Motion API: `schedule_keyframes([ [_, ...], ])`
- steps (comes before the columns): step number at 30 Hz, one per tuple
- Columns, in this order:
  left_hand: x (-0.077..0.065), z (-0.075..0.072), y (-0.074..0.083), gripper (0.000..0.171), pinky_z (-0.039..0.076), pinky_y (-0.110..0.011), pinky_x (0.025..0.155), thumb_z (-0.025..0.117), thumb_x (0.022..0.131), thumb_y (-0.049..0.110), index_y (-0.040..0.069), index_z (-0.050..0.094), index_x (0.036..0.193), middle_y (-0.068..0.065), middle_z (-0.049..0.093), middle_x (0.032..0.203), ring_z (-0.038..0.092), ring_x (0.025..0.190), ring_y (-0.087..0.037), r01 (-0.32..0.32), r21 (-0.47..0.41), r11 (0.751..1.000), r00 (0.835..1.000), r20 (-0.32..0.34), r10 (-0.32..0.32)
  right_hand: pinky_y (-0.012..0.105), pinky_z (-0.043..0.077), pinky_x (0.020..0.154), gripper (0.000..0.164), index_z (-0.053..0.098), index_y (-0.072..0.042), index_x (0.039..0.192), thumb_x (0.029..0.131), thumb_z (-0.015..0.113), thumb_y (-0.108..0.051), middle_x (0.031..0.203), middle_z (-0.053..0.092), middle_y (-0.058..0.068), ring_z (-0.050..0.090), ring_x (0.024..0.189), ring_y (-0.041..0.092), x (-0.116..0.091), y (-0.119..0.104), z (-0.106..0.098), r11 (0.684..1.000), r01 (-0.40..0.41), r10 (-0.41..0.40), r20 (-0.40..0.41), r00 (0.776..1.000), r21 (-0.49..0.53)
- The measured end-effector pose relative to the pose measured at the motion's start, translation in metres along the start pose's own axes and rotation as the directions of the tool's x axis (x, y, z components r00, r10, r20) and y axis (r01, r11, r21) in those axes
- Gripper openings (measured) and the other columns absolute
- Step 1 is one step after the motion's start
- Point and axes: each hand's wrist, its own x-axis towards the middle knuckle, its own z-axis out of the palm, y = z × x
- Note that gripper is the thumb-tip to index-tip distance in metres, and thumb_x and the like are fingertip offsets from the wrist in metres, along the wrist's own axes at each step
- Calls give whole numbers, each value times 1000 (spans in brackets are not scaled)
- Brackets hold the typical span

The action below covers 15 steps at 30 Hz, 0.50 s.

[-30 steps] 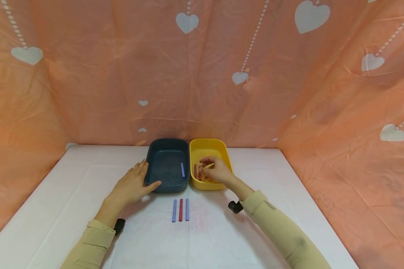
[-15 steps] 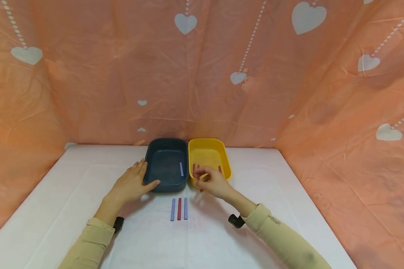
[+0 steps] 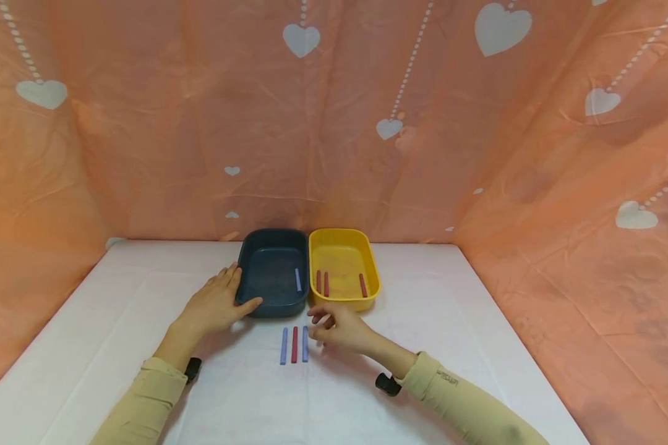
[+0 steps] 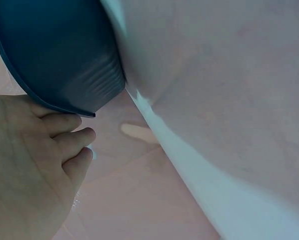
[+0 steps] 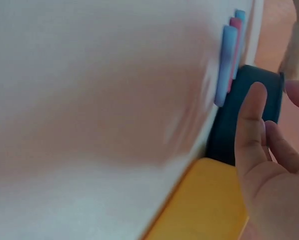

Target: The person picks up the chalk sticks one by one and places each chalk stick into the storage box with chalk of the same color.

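Observation:
My left hand [image 3: 214, 303] lies along the left side of a dark blue tray [image 3: 273, 311], fingers fairly straight against its outer wall and thumb at the front corner. In the left wrist view, those fingers [image 4: 69, 142] touch the tray wall. On the white table in front of the tray lie a blue chalk stick [image 3: 284, 346], a red one [image 3: 294, 345] and another blue one [image 3: 305, 344], side by side. My right hand [image 3: 342, 327] hovers just right of the nearest blue stick, holding nothing, thumb and fingers apart; the right wrist view shows a gap between hand and stick.
Right beside the dark tray stands a yellow tray [image 3: 374, 272] with three red chalk sticks [image 3: 362, 285] in it. One blue chalk stick [image 3: 297, 280] lies inside the dark tray. An orange curtain [image 3: 334, 123] with white hearts rises behind the table [image 3: 245, 402].
My right hand has come out of the yellow tray toward the sticks on the table, leaving a red chalk stick at that tray's right side. My left hand stays on the dark tray.

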Motion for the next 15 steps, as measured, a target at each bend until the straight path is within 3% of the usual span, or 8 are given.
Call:
schedule_keyframes([
  [15,1,1,-1,97,26,-63,122,57,100,60,-19,33,152,-37,28,162,28,150,-54,-6,20,1000,1000,-16,6,22,56,65,45,65,2,130,90,81,-13,101,69,3,63,73,12,12,1,13,985,-68,78,53,996,-159],
])
